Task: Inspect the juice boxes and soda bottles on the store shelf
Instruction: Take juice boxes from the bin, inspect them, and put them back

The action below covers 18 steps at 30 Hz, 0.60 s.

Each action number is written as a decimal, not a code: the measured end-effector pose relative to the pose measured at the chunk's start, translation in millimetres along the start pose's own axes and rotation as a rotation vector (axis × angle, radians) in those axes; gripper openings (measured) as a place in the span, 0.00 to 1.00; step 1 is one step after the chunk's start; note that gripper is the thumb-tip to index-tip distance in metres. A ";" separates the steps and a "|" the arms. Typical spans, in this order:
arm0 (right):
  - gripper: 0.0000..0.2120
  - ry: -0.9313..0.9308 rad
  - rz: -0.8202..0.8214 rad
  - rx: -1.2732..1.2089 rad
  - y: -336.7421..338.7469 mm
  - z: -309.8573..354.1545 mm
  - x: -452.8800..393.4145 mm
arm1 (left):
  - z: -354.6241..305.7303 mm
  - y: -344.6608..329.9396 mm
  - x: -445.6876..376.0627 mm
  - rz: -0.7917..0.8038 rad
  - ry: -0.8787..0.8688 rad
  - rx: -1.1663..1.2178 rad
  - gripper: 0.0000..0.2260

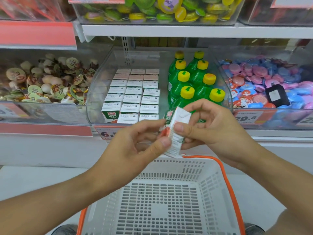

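Juice box [176, 131] tilted, top up-right

My hands cover most of the held juice box [176, 131]; its fine print is blurred. At 9 o'clock, my left hand [142, 141] hides part of the price tag [105, 133]. Basket [160, 200] cut off at 6 o'clock. Front soda bottles [188, 92] partly hidden behind my right hand [213, 129].
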State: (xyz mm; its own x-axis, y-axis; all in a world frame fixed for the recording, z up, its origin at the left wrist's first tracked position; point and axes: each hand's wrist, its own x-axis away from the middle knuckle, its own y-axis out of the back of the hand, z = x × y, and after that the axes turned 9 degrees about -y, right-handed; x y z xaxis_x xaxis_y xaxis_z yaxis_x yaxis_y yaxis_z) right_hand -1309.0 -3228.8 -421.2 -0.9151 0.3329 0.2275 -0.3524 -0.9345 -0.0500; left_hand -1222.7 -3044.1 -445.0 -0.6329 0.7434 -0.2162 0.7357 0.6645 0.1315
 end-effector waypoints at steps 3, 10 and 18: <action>0.17 -0.003 -0.036 0.026 -1.6 -1.6 0.2 | 3.3 -3.4 2.0 0.000 0.078 0.058 0.22; 0.13 0.031 -0.005 0.046 -2.6 -3.3 -0.1 | 3.7 -1.9 -0.2 -0.046 0.101 0.148 0.20; 0.34 0.057 0.118 0.288 3.2 -7.8 -0.8 | -2.6 -0.4 -2.0 -0.113 0.131 0.265 0.17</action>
State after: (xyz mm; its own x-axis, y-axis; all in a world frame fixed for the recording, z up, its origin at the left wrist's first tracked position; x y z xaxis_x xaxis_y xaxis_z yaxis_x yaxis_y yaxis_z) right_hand -1311.0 -3231.0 -429.1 -0.9589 0.2186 0.1811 -0.1802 -0.9617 0.2067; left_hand -1222.4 -3045.7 -442.1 -0.7272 0.6810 -0.0866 0.6854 0.7133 -0.1463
